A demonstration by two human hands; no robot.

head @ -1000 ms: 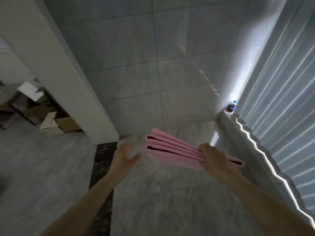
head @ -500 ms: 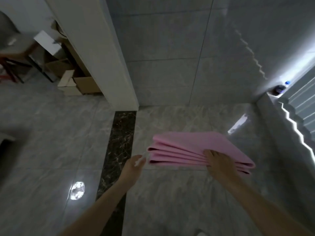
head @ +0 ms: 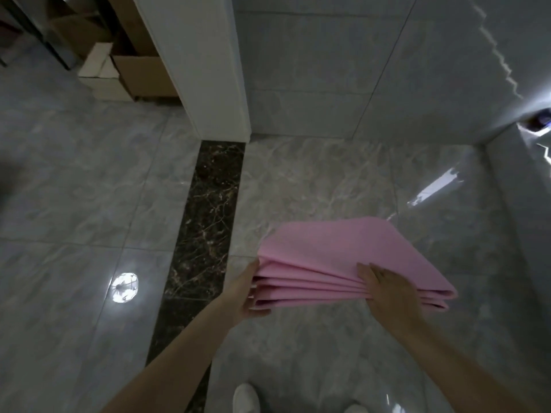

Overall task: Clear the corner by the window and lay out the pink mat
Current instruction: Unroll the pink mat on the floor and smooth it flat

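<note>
Reaching both forearms forward, left hand (head: 249, 293) gripping the folded pink mat (head: 343, 251) at its end, right hand (head: 387, 289) clamping its edge.

Folded mat (head: 337, 248) between hands: left hand (head: 247, 293) at left end, right hand (head: 387, 289) on near edge
</note>
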